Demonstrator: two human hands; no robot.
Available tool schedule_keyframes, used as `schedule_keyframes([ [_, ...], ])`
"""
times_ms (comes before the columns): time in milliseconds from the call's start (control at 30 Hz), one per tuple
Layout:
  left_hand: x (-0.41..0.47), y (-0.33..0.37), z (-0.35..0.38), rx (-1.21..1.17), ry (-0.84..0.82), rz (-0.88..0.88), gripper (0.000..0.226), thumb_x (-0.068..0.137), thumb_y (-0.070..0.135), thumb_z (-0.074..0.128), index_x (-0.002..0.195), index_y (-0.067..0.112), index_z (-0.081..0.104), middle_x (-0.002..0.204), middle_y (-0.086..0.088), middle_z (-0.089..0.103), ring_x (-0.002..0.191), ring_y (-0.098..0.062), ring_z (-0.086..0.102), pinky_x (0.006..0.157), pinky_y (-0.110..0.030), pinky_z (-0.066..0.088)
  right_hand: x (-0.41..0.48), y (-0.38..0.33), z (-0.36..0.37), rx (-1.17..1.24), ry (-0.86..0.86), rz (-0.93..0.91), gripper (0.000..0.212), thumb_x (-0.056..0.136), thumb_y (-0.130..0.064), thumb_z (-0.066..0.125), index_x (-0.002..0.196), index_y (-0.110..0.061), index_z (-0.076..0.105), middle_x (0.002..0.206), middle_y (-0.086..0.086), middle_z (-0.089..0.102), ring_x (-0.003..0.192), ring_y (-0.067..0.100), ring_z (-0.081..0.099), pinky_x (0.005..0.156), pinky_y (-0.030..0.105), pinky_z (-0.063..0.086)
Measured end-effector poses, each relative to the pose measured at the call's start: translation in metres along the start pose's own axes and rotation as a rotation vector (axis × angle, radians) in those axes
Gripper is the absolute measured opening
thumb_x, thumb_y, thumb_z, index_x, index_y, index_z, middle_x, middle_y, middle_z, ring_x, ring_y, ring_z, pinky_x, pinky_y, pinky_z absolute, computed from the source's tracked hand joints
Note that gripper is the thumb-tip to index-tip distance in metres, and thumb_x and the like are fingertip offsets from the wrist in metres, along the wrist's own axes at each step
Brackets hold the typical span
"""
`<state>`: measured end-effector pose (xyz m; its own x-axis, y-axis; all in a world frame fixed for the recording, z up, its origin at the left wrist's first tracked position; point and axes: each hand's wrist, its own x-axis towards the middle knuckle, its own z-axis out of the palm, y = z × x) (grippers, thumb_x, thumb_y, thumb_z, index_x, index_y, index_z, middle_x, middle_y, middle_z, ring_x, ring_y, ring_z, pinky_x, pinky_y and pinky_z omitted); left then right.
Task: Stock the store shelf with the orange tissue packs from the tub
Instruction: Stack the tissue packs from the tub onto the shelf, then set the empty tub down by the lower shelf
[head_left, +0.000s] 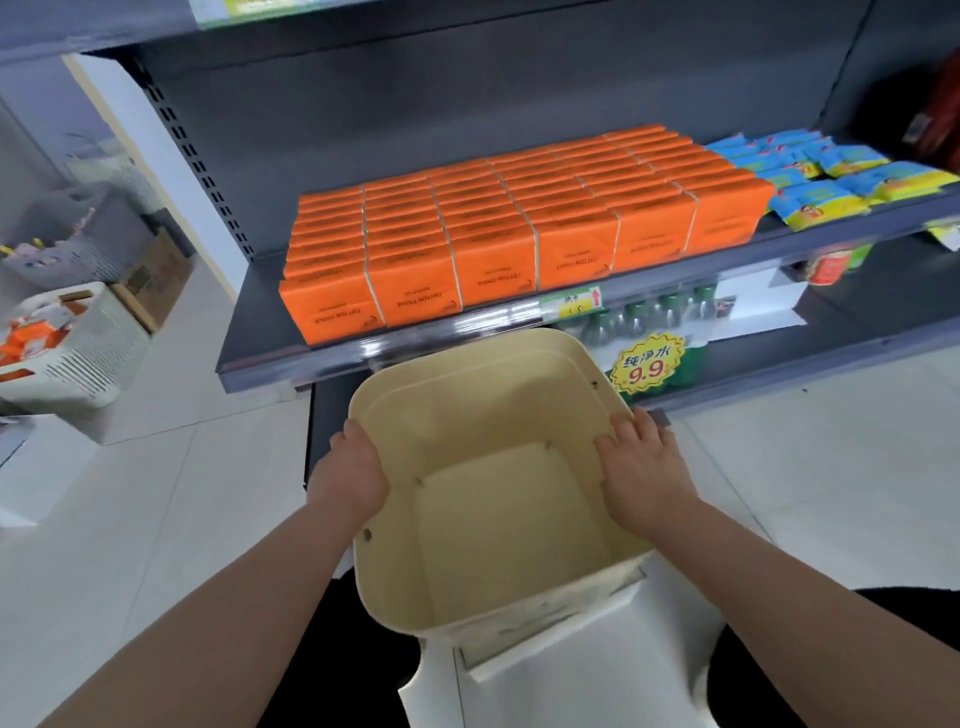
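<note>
While I hold the tub (467, 374), the writing I can read is on the orange tissue packs (498, 228): "COTTON TISSUE" in dark letters, upside down from where I stand. They fill the dark shelf (260, 322) in six tight rows, front to back, well beyond my fingers and above the tub's far rim. On the shelf's front edge a price tag (571, 304) carries a red arrow; its small print is too blurred to read. Below it a yellow burst sign (647, 364) says "纯净水 9.9" in red, in front of green-capped bottles (654, 312).

My left hand (353, 467) grips the tub's left wall and my right hand (644, 457) grips the right rim, thumb inside, fingers over the edge. The cream tub shows its bare floor and sits above a white box (571, 675).

Blue-and-yellow packets (821, 182) lie just right of the orange rows. To my left, on pale floor tiles (208, 467), a white slotted basket (93, 358) holds more orange packs, beside a cardboard box (156, 280).
</note>
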<state>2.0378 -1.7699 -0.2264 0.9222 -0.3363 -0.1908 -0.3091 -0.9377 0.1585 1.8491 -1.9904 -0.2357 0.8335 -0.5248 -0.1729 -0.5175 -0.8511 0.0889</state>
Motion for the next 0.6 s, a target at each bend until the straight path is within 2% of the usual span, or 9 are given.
schedule_keyframes([
  [67,-0.01,0.003,-0.001,-0.019,-0.003,0.007,0.041,0.086,0.004,0.047,0.125,0.001,0.034,0.123,-0.019,0.044,0.099,-0.036,0.057,0.072,-0.038,0.042,-0.009,0.003,0.002,0.034,0.006,0.034,0.048,0.091,-0.025,0.049,0.137,-0.016,0.039,0.15,0.012,0.02,0.143,0.035,0.008,0.113,0.046,0.02],
  [233,-0.033,0.005,0.005,-0.079,-0.008,-0.015,0.044,0.082,0.007,0.05,0.124,0.001,0.038,0.12,-0.018,0.047,0.101,-0.035,0.056,0.079,-0.041,0.047,-0.026,0.011,0.006,0.032,-0.019,0.054,0.045,0.09,-0.023,0.049,0.134,-0.015,0.042,0.152,0.015,0.019,0.144,0.038,0.005,0.111,0.047,0.023],
  [333,-0.043,0.004,0.005,-0.177,0.079,0.036,0.032,0.077,0.007,0.049,0.108,0.005,0.047,0.106,-0.013,0.055,0.086,-0.029,0.058,0.068,-0.037,0.048,-0.033,0.02,-0.003,0.117,0.006,0.068,0.044,0.086,-0.013,0.049,0.13,-0.015,0.045,0.146,0.013,0.029,0.14,0.034,0.02,0.107,0.045,0.03],
  [433,-0.052,0.015,-0.003,-0.178,0.117,0.082,0.023,0.078,0.006,0.047,0.1,0.006,0.049,0.1,-0.011,0.055,0.079,-0.026,0.056,0.062,-0.033,0.042,-0.034,0.036,-0.015,0.203,0.015,0.088,0.039,0.082,-0.01,0.049,0.121,-0.014,0.05,0.129,0.006,0.045,0.126,0.028,0.036,0.097,0.04,0.041],
  [533,-0.066,0.028,0.0,-0.068,0.02,0.041,0.024,0.083,0.005,0.048,0.107,0.002,0.047,0.109,-0.017,0.051,0.089,-0.031,0.058,0.07,-0.036,0.047,-0.038,0.043,-0.015,0.184,0.015,0.086,0.038,0.081,-0.012,0.051,0.119,-0.016,0.053,0.127,0.004,0.045,0.126,0.027,0.036,0.097,0.04,0.04],
  [600,-0.076,0.027,0.008,-0.004,-0.041,-0.022,0.035,0.088,0.007,0.046,0.121,0.0,0.04,0.12,-0.02,0.046,0.102,-0.035,0.057,0.081,-0.038,0.048,-0.042,0.041,-0.01,0.147,-0.013,0.061,0.043,0.083,-0.015,0.051,0.126,-0.019,0.05,0.138,0.006,0.038,0.136,0.029,0.026,0.104,0.042,0.033],
])
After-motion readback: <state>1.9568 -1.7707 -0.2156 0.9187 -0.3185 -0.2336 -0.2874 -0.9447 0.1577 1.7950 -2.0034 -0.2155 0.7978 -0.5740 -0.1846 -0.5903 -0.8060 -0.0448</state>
